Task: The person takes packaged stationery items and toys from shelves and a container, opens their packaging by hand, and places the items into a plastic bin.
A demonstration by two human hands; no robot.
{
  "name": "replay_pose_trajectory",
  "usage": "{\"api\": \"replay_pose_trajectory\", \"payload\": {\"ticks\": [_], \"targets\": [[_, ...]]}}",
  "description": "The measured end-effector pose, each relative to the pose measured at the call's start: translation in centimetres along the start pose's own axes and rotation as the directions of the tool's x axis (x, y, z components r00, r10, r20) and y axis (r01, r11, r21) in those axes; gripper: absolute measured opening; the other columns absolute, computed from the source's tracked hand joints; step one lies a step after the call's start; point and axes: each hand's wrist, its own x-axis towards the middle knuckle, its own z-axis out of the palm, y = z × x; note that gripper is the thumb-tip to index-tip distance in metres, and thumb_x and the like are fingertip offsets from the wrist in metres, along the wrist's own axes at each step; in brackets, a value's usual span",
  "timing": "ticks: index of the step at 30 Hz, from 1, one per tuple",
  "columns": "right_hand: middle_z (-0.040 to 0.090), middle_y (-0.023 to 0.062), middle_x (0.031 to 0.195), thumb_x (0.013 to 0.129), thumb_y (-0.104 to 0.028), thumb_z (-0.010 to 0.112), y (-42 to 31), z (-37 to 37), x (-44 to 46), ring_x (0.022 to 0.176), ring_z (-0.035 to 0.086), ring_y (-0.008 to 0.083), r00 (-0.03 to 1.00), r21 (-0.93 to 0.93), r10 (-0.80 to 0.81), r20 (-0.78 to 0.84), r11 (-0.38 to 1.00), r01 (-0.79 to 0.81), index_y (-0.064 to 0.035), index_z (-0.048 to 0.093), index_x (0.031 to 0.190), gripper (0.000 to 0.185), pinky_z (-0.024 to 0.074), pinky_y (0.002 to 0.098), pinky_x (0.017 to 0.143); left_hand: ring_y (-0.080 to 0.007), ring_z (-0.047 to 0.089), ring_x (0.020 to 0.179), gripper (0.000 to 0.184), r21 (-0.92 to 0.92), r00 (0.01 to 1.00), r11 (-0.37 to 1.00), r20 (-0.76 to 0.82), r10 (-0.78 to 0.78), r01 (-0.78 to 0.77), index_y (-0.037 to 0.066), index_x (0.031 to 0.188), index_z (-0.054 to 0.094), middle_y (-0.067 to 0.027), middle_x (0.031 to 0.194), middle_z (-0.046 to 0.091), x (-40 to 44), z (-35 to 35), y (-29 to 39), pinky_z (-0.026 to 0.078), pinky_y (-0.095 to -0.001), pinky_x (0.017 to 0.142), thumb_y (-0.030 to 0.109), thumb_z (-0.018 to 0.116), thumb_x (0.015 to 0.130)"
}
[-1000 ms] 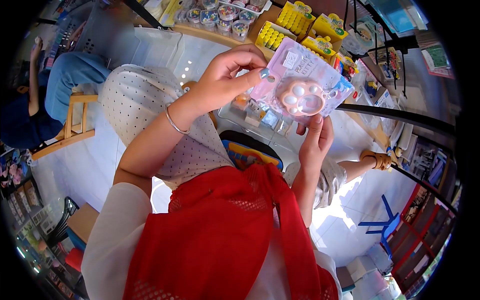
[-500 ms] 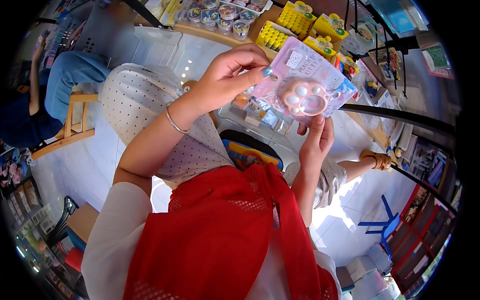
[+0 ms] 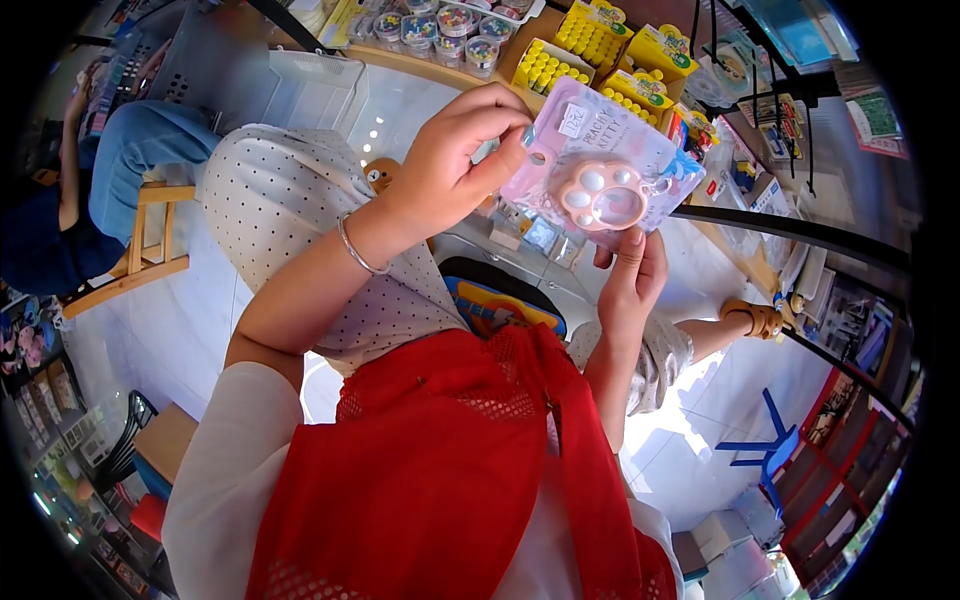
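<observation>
A pink and lilac blister pack printed "Peachy Kitty" is held up, tilted, in front of me. Behind its clear plastic sits a pale pink paw-shaped item; its exact kind I cannot make out. A small white price sticker is on the card. My left hand is closed, thumb and fingertips at the card's left edge near the hang hole. My right hand pinches the bottom edge, thumb in front and the other fingers partly hidden behind the pack.
Beyond the pack, a wooden shelf holds yellow boxes of yellow-capped tubes and clear tubs of colourful pieces. A clear plastic bin stands on the floor. Another person sits on a wooden stool at left. A blue stool lies right.
The blister pack has shifted slightly left and turned a little. My left thumb has slid back from the hang hole toward the card's edge. My right hand keeps its grip.
</observation>
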Motion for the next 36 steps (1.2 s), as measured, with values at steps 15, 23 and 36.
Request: {"api": "replay_pose_trajectory", "payload": {"ticks": [15,23,36], "targets": [[0.044,-0.0016,0.059,0.094,-0.028,0.039,-0.2,0.4,0.4,0.053,0.036,0.0047,0.983,0.067,0.146,-0.111,0.988,-0.14,-0.0038,0.051,0.08,0.03,0.0279,0.0192,0.049,-0.0067,0.05,0.074,0.02,-0.31,0.91,0.855,0.155,-0.385,0.415,-0.004,0.095,0.058,-0.0025,0.083,0.058,-0.4,0.4,-1.8,0.042,-0.0211,0.066,0.014,0.055,0.085],[0.044,-0.0014,0.059,0.093,-0.029,0.04,-0.6,0.7,0.4,0.053,0.036,0.0049,0.977,0.074,0.163,-0.135,0.985,-0.154,-0.0041,0.052,0.08,0.031,0.0264,0.0192,0.048,-0.0061,0.053,0.075,0.024,-0.368,0.849,0.765,0.228,-0.477,0.529,-0.004,0.094,0.059,-0.0027,0.082,0.06,-0.4,0.3,-1.5,0.043,-0.0208,0.066,0.018,0.055,0.086],[0.048,-0.002,0.063,0.094,-0.027,0.04,0.0,0.1,0.3,0.053,0.039,0.004,0.979,0.113,0.171,-0.11,0.981,-0.158,-0.0032,0.053,0.084,0.029,0.0304,0.0186,0.048,-0.0094,0.054,0.079,0.026,-0.403,0.811,0.704,0.288,-0.509,0.585,-0.002,0.097,0.06,-0.004,0.086,0.061,-0.2,-0.3,-1.4,0.043,-0.0246,0.075,0.021,0.053,0.086]]}}
